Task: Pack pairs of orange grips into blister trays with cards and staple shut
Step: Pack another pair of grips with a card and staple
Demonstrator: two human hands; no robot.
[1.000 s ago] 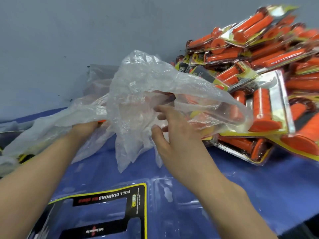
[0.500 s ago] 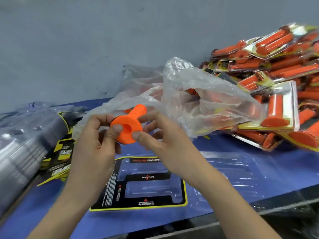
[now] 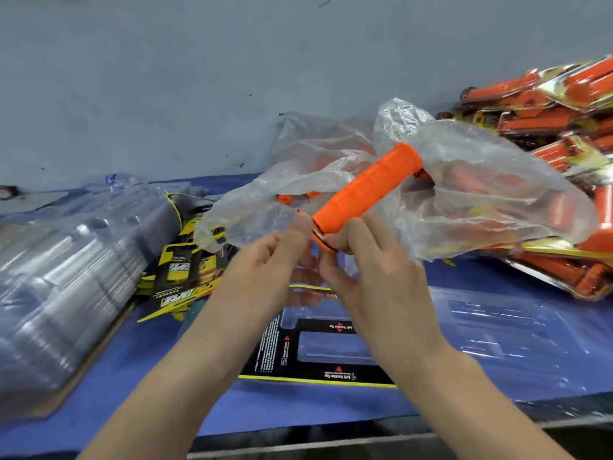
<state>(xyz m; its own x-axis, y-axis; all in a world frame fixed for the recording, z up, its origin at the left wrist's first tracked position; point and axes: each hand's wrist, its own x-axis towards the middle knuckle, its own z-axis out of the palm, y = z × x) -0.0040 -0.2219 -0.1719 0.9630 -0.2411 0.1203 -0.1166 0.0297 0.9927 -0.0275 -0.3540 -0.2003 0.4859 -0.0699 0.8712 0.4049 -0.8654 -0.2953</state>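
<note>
Head view, 1 entry per item.

- Grip (image 3: pixel 365 190): orange, ribbed, held in the air above the card, tilted. Flanged end low at the hands, far end up and to the R, in front of the bag.
- L hand (image 3: pixel 265 263): fingers curled, thumb and forefinger tips pinched on the grip's flanged end.
- R hand (image 3: pixel 374 270): fingers curled round the same low end from the R side, clamped on it.
- Bag (image 3: pixel 481 180): clear, crumpled, behind the hands. More orange grips show dimly inside.
- Card (image 3: pixel 318 370): black w/ yellow edge, flat on the cloth under the forearms, cut-outs visible.
- Tray (image 3: pixel 497 333): clear blister, lying open, just R of the card.
- Tray stack (image 3: pixel 66 277): clear, nested, far L.
- Card stack (image 3: pixel 185 270): loose, between tray stack and hands.
- Packed pile (image 3: pixel 564 127): finished packs, heaped at R rear.
- Cloth (image 3: pixel 132 376): blue, covers the bench.
</note>
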